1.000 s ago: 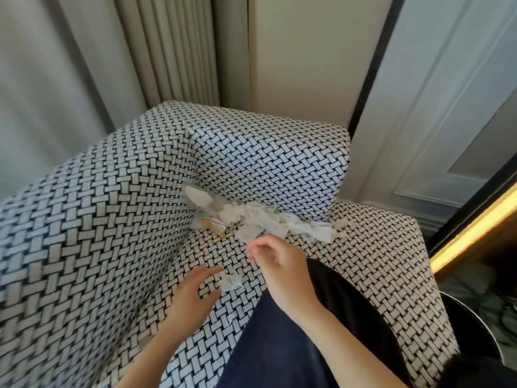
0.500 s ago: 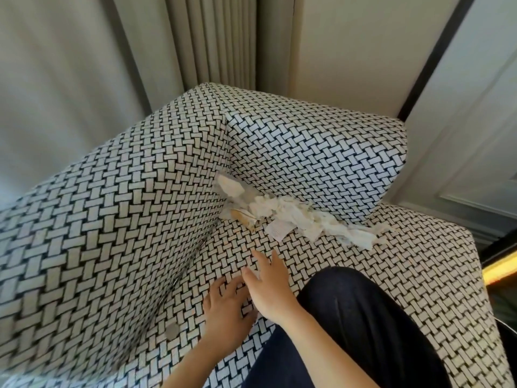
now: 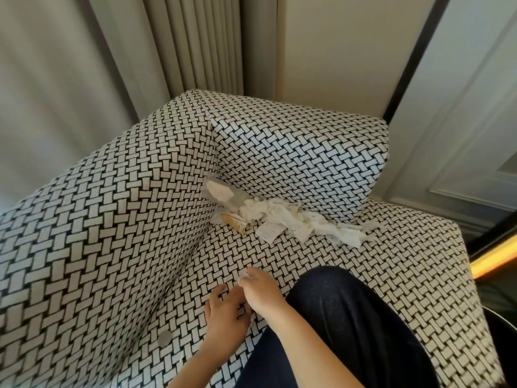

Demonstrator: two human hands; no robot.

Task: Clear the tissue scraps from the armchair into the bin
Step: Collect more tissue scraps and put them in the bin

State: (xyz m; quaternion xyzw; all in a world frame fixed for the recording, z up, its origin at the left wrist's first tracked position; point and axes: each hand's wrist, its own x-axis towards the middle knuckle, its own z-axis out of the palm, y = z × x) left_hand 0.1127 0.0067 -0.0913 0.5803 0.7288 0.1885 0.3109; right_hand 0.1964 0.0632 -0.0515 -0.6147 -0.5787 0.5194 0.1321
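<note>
Torn white tissue scraps (image 3: 302, 222) are heaped on the black-and-white woven armchair (image 3: 112, 219) along its backrest, stretched left to right, ahead of both hands. A white shred (image 3: 242, 278) seems pinched in the nearer right hand (image 3: 263, 294); the left hand (image 3: 226, 317) is rested flat, fingers loose.

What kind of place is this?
Likely a hotel room or lounge: an upholstered armchair in a corner, pleated curtains behind it, a panelled door beside it.
</note>
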